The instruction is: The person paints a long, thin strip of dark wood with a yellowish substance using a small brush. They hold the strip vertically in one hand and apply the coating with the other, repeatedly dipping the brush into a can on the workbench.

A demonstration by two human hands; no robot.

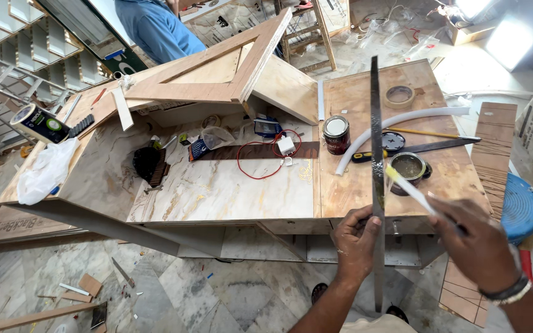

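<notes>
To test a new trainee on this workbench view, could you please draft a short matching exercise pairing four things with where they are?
Things:
1. long thin strip
2. white brush
3. closed tin with a pale lid
4. roll of tape

Places:
A. lying flat at the far side of the plywood top
B. held upright on edge by the left hand
C. standing beside the bent white pipe
D. held in the right hand, its tip against the strip near the open tin

Pairs: 1-B, 2-D, 3-C, 4-A
</notes>
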